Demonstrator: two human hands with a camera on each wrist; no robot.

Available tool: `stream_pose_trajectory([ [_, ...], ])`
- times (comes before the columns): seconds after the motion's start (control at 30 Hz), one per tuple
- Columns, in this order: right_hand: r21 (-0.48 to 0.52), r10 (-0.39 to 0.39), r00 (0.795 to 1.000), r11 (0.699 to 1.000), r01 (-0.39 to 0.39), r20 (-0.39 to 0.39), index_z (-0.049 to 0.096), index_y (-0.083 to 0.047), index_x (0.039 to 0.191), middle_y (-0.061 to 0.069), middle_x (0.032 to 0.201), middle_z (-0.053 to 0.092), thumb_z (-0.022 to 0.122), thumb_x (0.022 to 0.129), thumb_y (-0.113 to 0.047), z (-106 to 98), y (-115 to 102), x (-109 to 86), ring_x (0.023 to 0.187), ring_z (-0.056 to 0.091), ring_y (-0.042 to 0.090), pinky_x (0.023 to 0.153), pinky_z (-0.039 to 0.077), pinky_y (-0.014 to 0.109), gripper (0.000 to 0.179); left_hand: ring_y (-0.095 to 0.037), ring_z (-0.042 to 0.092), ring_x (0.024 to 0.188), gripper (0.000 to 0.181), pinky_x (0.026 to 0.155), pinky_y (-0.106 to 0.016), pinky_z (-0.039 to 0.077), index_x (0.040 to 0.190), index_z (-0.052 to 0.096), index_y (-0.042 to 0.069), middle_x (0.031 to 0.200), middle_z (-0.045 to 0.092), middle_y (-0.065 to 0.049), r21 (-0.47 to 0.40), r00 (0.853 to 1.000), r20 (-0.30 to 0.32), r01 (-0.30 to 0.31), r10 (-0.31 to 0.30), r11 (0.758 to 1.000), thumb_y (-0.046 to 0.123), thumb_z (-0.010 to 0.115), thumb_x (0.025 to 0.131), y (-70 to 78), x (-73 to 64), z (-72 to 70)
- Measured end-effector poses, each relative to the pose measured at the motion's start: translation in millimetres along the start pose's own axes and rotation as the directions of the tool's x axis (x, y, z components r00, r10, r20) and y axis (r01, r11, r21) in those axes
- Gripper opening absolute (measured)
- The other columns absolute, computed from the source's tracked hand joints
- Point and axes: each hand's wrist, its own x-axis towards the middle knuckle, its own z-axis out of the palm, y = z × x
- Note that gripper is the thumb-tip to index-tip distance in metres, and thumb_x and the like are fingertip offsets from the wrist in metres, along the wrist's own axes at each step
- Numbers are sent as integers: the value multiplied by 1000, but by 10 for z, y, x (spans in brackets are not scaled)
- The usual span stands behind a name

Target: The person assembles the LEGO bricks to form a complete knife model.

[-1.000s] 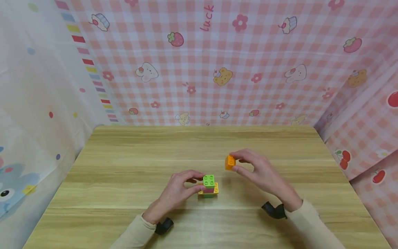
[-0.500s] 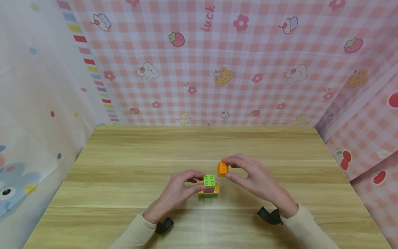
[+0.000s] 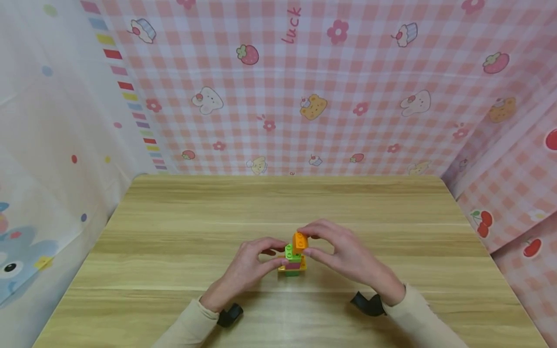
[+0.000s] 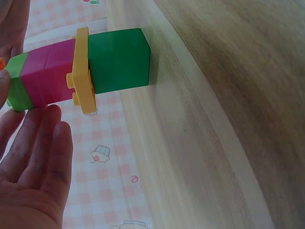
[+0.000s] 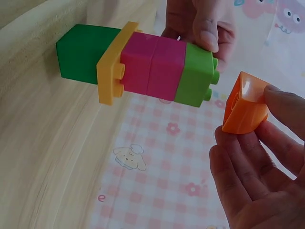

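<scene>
A toy brick tower stands upright on the table. Its base is a dark green brick (image 5: 86,52), topped by a yellow plate (image 5: 108,71), two magenta bricks (image 5: 153,66) and a light green brick (image 5: 194,76). My left hand (image 3: 248,266) holds the tower by that light green brick, thumb on one side and fingers on the other. Between the thumb and fingers of my right hand (image 3: 348,251) is an orange brick (image 5: 247,104). In the right wrist view a gap separates it from the studs of the light green brick.
The wooden table (image 3: 174,217) reaches to a pink checked cloth (image 3: 278,135) at the back. Other cloths hang at the left and right. A black strap piece (image 3: 369,304) sticks out at the right wrist, and a similar black piece (image 3: 229,315) at the left.
My right hand has brought the orange brick leftward and slightly nearer, from beside the tower to above its top. The left hand and tower have stayed in place.
</scene>
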Motion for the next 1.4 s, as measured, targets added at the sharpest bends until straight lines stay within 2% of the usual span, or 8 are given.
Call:
stream_pose_trajectory([
  [0.2,13,1,1000,1000,-2,21,68,-12,130,-5,125,67,78,95,-16,49,-5,23,113,65,13,95,58,34,37,-23,72,106,28,89,-34,61,117,73,5,116,75,-8,7,1000,0,-18,18,1000,13,80,92,9,-6,-5],
  [0.4,11,-15,999,1000,15,30,68,-11,131,-3,126,67,77,95,-14,104,18,33,112,66,15,94,58,36,37,-24,72,105,29,89,-33,60,119,73,4,117,75,-9,19,1000,-1,-11,11,1000,12,79,92,17,-13,-14],
  [0.57,18,-12,999,1000,11,47,68,-10,130,-2,125,68,78,94,-14,139,34,48,112,67,16,94,58,36,38,-25,72,106,28,89,-32,60,117,73,2,116,75,-10,29,999,-8,-31,31,999,10,80,91,14,-10,-6],
  [0.8,20,-16,998,1000,15,55,68,-10,131,-1,125,68,77,95,-14,151,34,57,112,67,16,94,58,36,37,-24,72,105,29,88,-35,61,117,74,3,116,76,-9,64,999,-7,-39,40,997,15,80,92,22,-12,-13],
  [0.97,-21,-54,998,998,55,38,69,-8,129,-1,123,68,78,94,-14,158,32,67,110,67,14,91,59,35,37,-24,74,102,30,85,-38,62,119,75,3,116,76,-10,92,998,-5,-61,62,994,16,79,92,4,-6,-20],
  [1.2,-88,-99,993,991,104,60,69,-6,129,2,122,69,77,95,-15,155,21,90,107,68,14,88,60,30,36,-24,75,102,31,85,-34,62,116,77,2,113,77,-11,134,995,-23,-98,102,986,13,82,88,-2,8,-33],
  [1.4,-76,-131,988,988,137,78,68,-5,131,2,123,69,76,96,-17,164,62,77,105,68,13,87,61,34,37,-26,75,101,30,87,-36,61,115,77,0,112,77,-12,162,991,-10,-128,132,978,14,82,88,-12,10,-25],
])
